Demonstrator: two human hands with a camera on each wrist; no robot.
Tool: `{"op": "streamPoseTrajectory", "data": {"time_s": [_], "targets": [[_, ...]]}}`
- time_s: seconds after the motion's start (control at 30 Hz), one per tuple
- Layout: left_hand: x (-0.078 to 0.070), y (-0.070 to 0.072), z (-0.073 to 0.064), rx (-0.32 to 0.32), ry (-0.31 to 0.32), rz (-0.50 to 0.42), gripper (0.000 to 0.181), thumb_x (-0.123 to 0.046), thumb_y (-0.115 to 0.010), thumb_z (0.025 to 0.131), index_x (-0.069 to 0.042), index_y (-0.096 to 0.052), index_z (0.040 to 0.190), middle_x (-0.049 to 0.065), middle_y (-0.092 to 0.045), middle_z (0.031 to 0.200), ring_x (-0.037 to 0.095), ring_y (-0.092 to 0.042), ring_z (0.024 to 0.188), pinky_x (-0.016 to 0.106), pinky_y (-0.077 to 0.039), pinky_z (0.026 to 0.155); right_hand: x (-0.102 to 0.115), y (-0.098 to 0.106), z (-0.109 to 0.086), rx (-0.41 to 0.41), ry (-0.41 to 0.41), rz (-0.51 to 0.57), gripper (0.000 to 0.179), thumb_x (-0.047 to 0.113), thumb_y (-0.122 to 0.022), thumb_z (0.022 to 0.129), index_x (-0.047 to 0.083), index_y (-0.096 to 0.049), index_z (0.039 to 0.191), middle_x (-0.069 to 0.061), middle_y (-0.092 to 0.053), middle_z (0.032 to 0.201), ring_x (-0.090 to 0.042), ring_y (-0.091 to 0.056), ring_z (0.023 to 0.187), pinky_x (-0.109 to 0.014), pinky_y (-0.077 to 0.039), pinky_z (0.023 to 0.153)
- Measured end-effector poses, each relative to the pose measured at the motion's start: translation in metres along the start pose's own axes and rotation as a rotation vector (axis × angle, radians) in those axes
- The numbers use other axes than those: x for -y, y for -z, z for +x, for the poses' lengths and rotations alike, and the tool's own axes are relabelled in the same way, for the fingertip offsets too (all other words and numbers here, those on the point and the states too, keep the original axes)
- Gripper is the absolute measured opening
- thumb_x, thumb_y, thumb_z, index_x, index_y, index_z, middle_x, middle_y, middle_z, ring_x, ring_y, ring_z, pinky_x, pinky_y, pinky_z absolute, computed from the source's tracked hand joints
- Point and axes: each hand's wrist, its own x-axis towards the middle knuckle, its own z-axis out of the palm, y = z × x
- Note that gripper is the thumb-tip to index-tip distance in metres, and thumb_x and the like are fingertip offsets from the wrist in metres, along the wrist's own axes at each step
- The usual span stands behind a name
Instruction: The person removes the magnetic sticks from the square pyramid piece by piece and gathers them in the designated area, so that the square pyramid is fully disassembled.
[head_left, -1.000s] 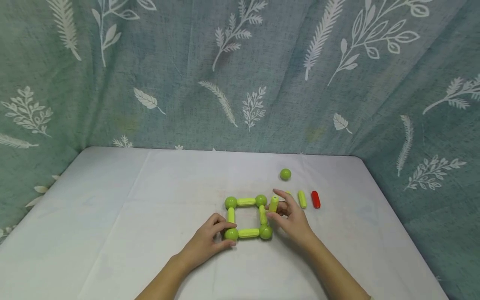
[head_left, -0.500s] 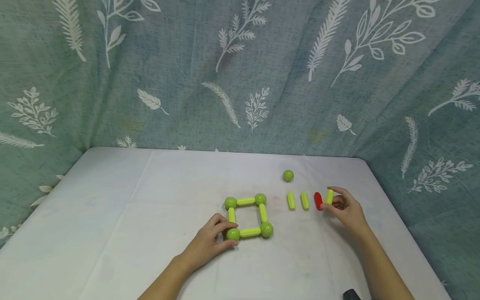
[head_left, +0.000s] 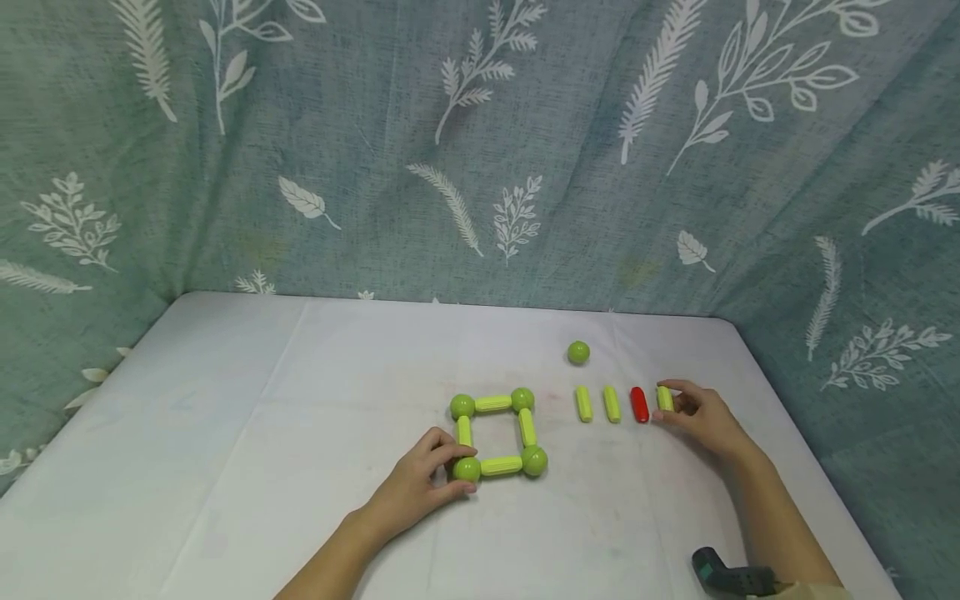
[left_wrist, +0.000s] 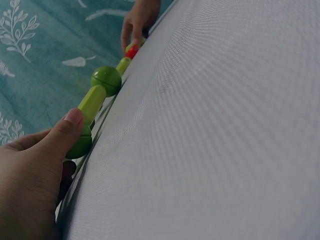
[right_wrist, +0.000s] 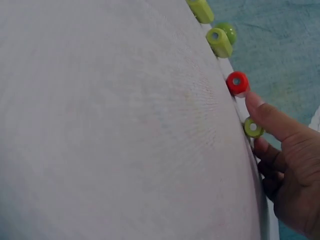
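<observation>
A square of four yellow-green rods, one being the front rod [head_left: 501, 466], joined by green balls at its corners, lies flat on the table. My left hand [head_left: 420, 475] holds its near left ball [head_left: 467, 470] between thumb and fingers; the left wrist view shows the thumb lying along the ball and rod. At the right, my right hand [head_left: 703, 419] has thumb and fingers around a loose yellow-green rod [head_left: 664, 397], low at the tabletop. Just left of that rod lies a red rod [head_left: 639, 405]. In the right wrist view the red rod [right_wrist: 237, 83] is close by the thumb.
Two more yellow-green rods, the left one [head_left: 583, 404] and the right one [head_left: 612, 404], continue the row leftward. Behind them sits a loose green ball [head_left: 578, 352]. A leaf-patterned curtain [head_left: 420, 167] hangs behind the white table [head_left: 300, 400]. A dark device [head_left: 731, 575] is at my right forearm.
My right hand has carried the yellow-green rod from beside the square to the right, past the red rod, and lowered it to the table. My left hand stays on the corner ball.
</observation>
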Motion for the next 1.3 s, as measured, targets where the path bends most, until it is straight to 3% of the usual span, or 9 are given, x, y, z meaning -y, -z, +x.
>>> {"op": "streamPoseTrajectory", "data": {"time_s": [0.23, 0.33, 0.47, 0.63, 0.73, 0.87, 0.97, 1.13, 1.3], "targets": [[0.0, -0.001, 0.001, -0.008, -0.01, 0.003, 0.043, -0.027, -0.078, 0.076, -0.013, -0.064, 0.113, -0.008, -0.046, 0.101, 0.007, -0.049, 0.087, 0.019, -0.045, 0.074, 0.0, 0.004, -0.003, 0.006, -0.004, -0.039, 0.061, 0.029, -0.076, 0.08, -0.003, -0.055, 0.128, -0.008, -0.053, 0.083, -0.021, -0.048, 0.081, -0.025, -0.042, 0.063], [0.0, -0.001, 0.001, -0.004, -0.013, 0.004, 0.042, -0.028, -0.078, 0.075, -0.012, -0.064, 0.112, -0.007, -0.046, 0.1, 0.006, -0.049, 0.086, 0.019, -0.045, 0.073, 0.001, 0.003, -0.01, -0.055, -0.009, -0.046, 0.062, 0.029, -0.074, 0.082, -0.003, -0.052, 0.13, -0.016, -0.059, 0.095, -0.029, -0.052, 0.091, -0.037, -0.047, 0.075], [0.0, -0.002, 0.001, 0.0, -0.033, 0.026, 0.043, -0.032, -0.08, 0.072, -0.013, -0.064, 0.107, -0.006, -0.047, 0.097, 0.005, -0.048, 0.083, 0.016, -0.045, 0.071, 0.011, -0.001, -0.024, -0.166, 0.001, -0.002, 0.055, 0.025, -0.072, 0.084, -0.001, -0.054, 0.129, -0.023, -0.056, 0.117, -0.036, -0.045, 0.109, -0.052, -0.041, 0.087], [0.001, -0.001, 0.001, -0.02, -0.109, 0.095, 0.047, -0.041, -0.082, 0.064, -0.018, -0.064, 0.101, -0.007, -0.047, 0.091, 0.004, -0.046, 0.079, 0.013, -0.042, 0.069, 0.04, -0.016, -0.036, -0.233, 0.09, 0.024, 0.043, 0.02, -0.074, 0.083, 0.005, -0.061, 0.121, -0.015, -0.054, 0.12, -0.024, -0.041, 0.107, -0.04, -0.042, 0.08], [0.001, 0.001, 0.001, -0.036, -0.172, 0.084, 0.046, -0.041, -0.082, 0.062, -0.018, -0.065, 0.099, -0.007, -0.048, 0.089, 0.005, -0.045, 0.077, 0.011, -0.039, 0.069, 0.057, -0.029, -0.038, -0.231, 0.204, 0.074, 0.04, 0.012, -0.076, 0.08, 0.005, -0.064, 0.116, -0.01, -0.059, 0.111, -0.02, -0.046, 0.097, -0.03, -0.045, 0.076], [0.001, 0.002, 0.002, -0.027, -0.25, 0.02, 0.04, -0.032, -0.082, 0.067, -0.017, -0.069, 0.101, -0.005, -0.049, 0.088, 0.006, -0.045, 0.072, 0.009, -0.038, 0.064, 0.078, -0.047, -0.036, -0.149, 0.39, 0.183, 0.039, 0.0, -0.077, 0.075, 0.001, -0.065, 0.112, -0.011, -0.063, 0.102, -0.021, -0.052, 0.086, -0.026, -0.049, 0.073], [0.0, 0.002, 0.002, -0.009, -0.275, 0.001, 0.036, -0.03, -0.081, 0.071, -0.017, -0.071, 0.102, -0.006, -0.05, 0.091, 0.006, -0.045, 0.071, 0.009, -0.038, 0.062, 0.093, -0.062, -0.034, -0.027, 0.461, 0.222, 0.037, 0.003, -0.075, 0.078, 0.0, -0.064, 0.113, -0.012, -0.064, 0.102, -0.022, -0.054, 0.085, -0.027, -0.05, 0.072], [0.0, 0.001, 0.002, -0.004, -0.263, 0.025, 0.034, -0.036, -0.08, 0.074, -0.018, -0.07, 0.101, -0.003, -0.054, 0.103, 0.007, -0.052, 0.089, 0.012, -0.043, 0.075, 0.113, -0.084, -0.033, 0.191, 0.497, 0.264, 0.037, 0.016, -0.074, 0.082, 0.008, -0.064, 0.116, -0.006, -0.062, 0.108, -0.021, -0.056, 0.087, -0.027, -0.05, 0.072], [-0.001, 0.001, 0.002, 0.0, -0.258, 0.034, 0.034, -0.038, -0.079, 0.074, -0.018, -0.07, 0.101, -0.002, -0.058, 0.107, 0.01, -0.053, 0.1, 0.018, -0.045, 0.084, 0.123, -0.099, -0.034, 0.299, 0.492, 0.225, 0.035, 0.028, -0.074, 0.082, 0.016, -0.065, 0.113, 0.004, -0.056, 0.109, -0.013, -0.053, 0.083, -0.022, -0.049, 0.07]]}}
